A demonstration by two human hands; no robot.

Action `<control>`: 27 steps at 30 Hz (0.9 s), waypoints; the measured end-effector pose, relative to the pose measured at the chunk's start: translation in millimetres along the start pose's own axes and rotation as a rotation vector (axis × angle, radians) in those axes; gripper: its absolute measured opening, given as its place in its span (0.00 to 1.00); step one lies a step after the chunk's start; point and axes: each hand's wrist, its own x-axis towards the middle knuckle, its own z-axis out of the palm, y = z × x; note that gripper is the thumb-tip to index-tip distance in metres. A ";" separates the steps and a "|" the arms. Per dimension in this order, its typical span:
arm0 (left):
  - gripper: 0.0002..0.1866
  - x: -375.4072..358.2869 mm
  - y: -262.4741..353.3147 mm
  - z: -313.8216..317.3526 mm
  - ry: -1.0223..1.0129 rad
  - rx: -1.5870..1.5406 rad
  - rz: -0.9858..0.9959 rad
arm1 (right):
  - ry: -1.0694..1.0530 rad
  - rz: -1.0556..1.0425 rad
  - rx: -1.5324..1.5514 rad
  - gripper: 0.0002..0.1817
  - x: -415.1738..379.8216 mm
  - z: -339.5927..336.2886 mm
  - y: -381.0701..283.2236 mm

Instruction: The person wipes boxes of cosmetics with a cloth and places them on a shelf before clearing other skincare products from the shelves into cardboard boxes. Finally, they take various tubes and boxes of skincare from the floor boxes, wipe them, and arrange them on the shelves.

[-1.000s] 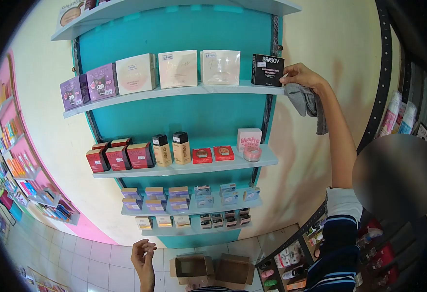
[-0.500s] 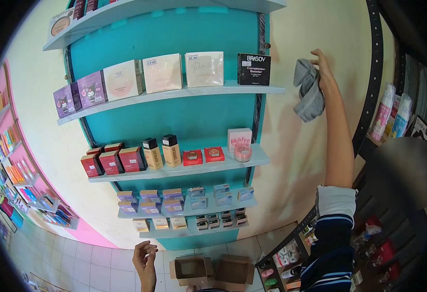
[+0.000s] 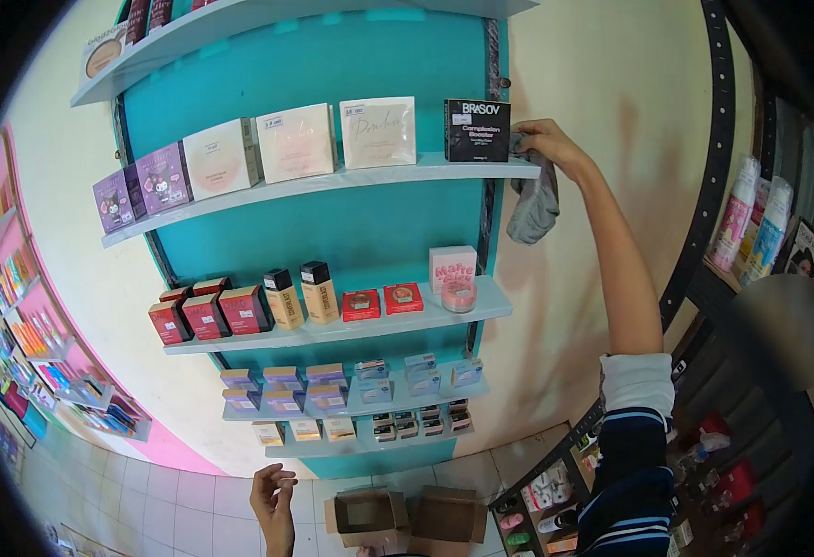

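My right hand (image 3: pixel 553 147) grips a grey cloth (image 3: pixel 534 206) at the right end of the upper shelf (image 3: pixel 370 176). Part of the cloth lies at the shelf's end, and the rest hangs below it. Just left of my fingers stands a black Brasov box (image 3: pixel 477 132). Further left on that shelf are a white box (image 3: pixel 378 133), a pale pink box (image 3: pixel 295 144) and purple boxes (image 3: pixel 162 178). Low in the view, my left hand (image 3: pixel 273 490) is held up with fingers partly curled and apart, holding nothing, in front of the lowest shelves.
A middle shelf (image 3: pixel 351 327) carries red boxes, foundation bottles (image 3: pixel 282 299) and a pink jar (image 3: pixel 459 297). Small boxes fill the lower shelves. An open cardboard box (image 3: pixel 367 516) sits on the tiled floor. At right is a dark rack with spray bottles (image 3: pixel 735 215).
My right hand has moved left from in front of the wall to the shelf's right end, bringing the grey cloth along. My left hand has hardly moved.
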 end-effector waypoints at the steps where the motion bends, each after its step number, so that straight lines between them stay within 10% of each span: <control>1: 0.12 1.1 -1.8 -1.8 0.005 0.003 -0.003 | -0.005 0.000 0.004 0.19 -6.1 -1.3 -4.6; 11: 0.11 4.3 -12.1 -10.0 -0.044 0.029 -0.057 | -0.051 -0.009 0.072 0.17 -30.4 -2.8 2.0; 21: 0.11 -7.5 -21.9 -37.0 0.041 -0.005 -0.084 | 0.543 0.055 -0.239 0.17 -113.3 54.1 89.4; 27: 0.11 0.1 -16.9 -32.7 -0.024 -0.007 -0.042 | 0.277 -0.146 -0.403 0.17 -104.1 131.7 137.9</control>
